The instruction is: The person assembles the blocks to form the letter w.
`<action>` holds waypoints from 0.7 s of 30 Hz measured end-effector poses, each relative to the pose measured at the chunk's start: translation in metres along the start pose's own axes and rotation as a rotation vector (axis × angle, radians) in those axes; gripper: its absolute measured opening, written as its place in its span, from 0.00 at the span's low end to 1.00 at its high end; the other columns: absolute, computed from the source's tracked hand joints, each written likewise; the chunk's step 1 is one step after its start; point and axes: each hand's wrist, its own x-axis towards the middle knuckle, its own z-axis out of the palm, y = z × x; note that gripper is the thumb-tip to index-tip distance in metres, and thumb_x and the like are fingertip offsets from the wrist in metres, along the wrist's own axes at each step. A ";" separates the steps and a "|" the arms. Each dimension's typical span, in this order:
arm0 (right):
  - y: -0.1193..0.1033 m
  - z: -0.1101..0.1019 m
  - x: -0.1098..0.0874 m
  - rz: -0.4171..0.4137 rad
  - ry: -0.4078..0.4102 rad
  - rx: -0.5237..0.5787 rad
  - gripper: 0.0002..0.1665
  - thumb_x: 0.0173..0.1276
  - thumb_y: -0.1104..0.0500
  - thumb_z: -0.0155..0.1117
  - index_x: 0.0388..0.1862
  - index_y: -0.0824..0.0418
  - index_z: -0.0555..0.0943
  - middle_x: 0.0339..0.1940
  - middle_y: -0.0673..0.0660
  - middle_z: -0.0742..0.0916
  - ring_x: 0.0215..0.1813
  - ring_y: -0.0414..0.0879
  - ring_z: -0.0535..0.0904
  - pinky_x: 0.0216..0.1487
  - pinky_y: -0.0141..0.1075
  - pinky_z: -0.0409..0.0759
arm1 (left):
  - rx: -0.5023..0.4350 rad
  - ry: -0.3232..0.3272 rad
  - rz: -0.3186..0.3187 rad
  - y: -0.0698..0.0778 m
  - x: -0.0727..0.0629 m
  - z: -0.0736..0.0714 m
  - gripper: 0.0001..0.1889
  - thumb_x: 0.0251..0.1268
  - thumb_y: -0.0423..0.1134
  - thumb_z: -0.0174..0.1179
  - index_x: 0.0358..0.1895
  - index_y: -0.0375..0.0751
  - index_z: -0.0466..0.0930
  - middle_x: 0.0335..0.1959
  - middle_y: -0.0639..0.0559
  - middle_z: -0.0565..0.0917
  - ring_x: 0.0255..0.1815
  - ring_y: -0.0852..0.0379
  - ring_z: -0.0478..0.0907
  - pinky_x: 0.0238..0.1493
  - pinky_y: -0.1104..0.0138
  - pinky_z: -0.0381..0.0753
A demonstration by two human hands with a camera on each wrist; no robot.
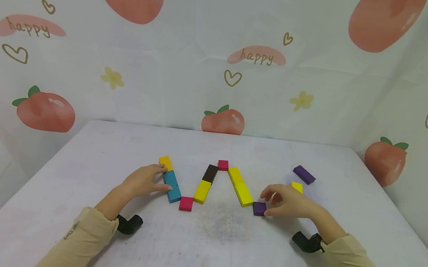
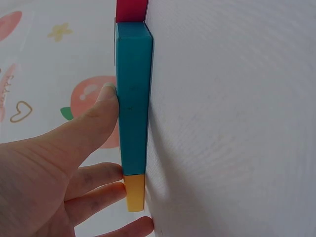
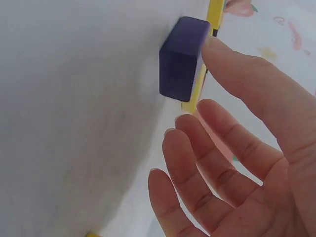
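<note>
My left hand (image 1: 143,182) lies over a blue block (image 1: 174,191) and an orange block (image 1: 166,162) that meet end to end. In the left wrist view the thumb touches the blue block's top face, and two fingertips lie against the blocks near their joint. My right hand (image 1: 290,201) is beside a small purple block (image 1: 258,209); the right wrist view shows its thumb touching that block, with the other fingers loosely bent and holding nothing. A zigzag joins the blue block, a red block (image 1: 186,204), yellow and dark brown blocks, another red block, and a yellow strip (image 1: 240,186).
Behind the right hand lie a longer purple block (image 1: 304,175) and a partly hidden yellow block (image 1: 297,187). Black wrist devices (image 1: 129,224) stick out at both sleeves. A fruit-printed cloth (image 1: 188,81) hangs behind the white table (image 1: 203,257).
</note>
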 end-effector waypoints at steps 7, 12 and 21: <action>0.002 -0.007 -0.005 -0.034 0.050 -0.033 0.21 0.55 0.55 0.71 0.45 0.62 0.78 0.39 0.54 0.83 0.40 0.43 0.78 0.48 0.38 0.81 | 0.000 0.003 -0.002 0.000 0.000 0.000 0.36 0.56 0.50 0.64 0.63 0.31 0.68 0.65 0.33 0.69 0.68 0.35 0.63 0.66 0.46 0.66; 0.005 -0.014 -0.010 -0.019 0.083 -0.065 0.22 0.55 0.53 0.70 0.46 0.62 0.77 0.39 0.54 0.83 0.41 0.44 0.78 0.48 0.40 0.81 | -0.003 0.003 -0.004 0.000 0.001 0.001 0.36 0.55 0.50 0.65 0.63 0.31 0.68 0.65 0.33 0.69 0.68 0.35 0.63 0.66 0.46 0.66; 0.018 -0.026 -0.021 0.031 0.208 -0.103 0.25 0.56 0.55 0.70 0.50 0.64 0.76 0.46 0.60 0.83 0.47 0.52 0.78 0.50 0.43 0.81 | -0.001 0.000 -0.010 0.000 0.001 0.001 0.36 0.55 0.50 0.65 0.63 0.32 0.68 0.65 0.33 0.69 0.67 0.35 0.63 0.66 0.45 0.66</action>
